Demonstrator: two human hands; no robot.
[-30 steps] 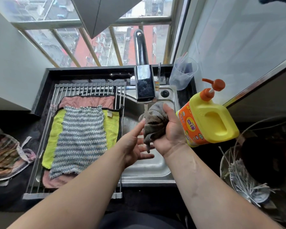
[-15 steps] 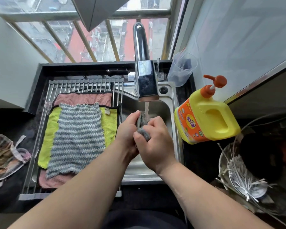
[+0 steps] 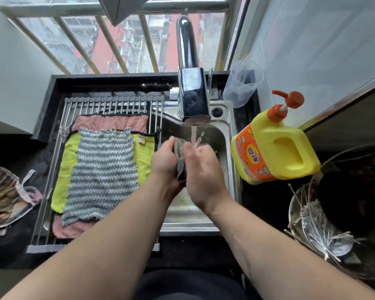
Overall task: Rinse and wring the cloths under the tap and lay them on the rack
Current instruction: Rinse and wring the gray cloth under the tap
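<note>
Two hands met over the sink [image 3: 230, 135] in the head view: our left hand [image 3: 164, 158] and right hand [image 3: 201, 169] both gripped a bunched grey cloth [image 3: 180, 161] between them, under the running tap [image 3: 193, 98] (water struck our right knuckles). Beside the sink, on the rack [image 3: 108, 105], lay a pink cloth [image 3: 110, 123], a yellow-green cloth [image 3: 67, 169] and a striped cloth [image 3: 104, 169] on top.

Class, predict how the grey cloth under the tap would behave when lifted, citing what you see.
Probably floppy: the grey cloth bunches between the left hand and right hand. Likely heavy for its size and dripping, since the water stream lands there.
</note>
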